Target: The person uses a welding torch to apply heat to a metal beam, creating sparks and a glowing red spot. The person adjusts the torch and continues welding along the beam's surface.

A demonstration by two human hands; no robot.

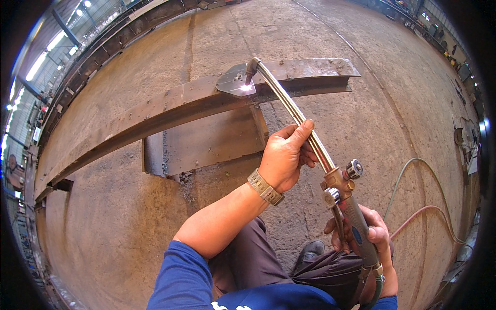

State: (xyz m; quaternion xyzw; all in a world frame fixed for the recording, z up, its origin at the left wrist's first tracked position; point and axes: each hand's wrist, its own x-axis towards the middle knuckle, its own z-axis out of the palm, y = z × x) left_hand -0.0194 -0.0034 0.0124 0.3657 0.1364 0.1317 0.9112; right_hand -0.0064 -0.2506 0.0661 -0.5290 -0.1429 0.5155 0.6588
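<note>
A gas cutting torch (289, 101) slants from my lap up to a steel plate. My left hand (289, 155) is closed around its metal tubes, thumb laid along the top. Lower down, my right hand (376, 227) wraps the dark handle, with fingers by the lever beneath it. The bent torch head points down at the grey plate (231, 83), which has several small holes. A bright glow (246, 88) shows at its near right edge, just under the tip. The plate lies on a long rusty steel beam (150, 111).
Beneath the beam stands a wide steel section (212, 137) with upright flanges. A green hose (405, 168) and a red hose (418, 211) curve across the concrete floor at right. My shoe (311, 249) is close behind the torch. Steel members line the far edges.
</note>
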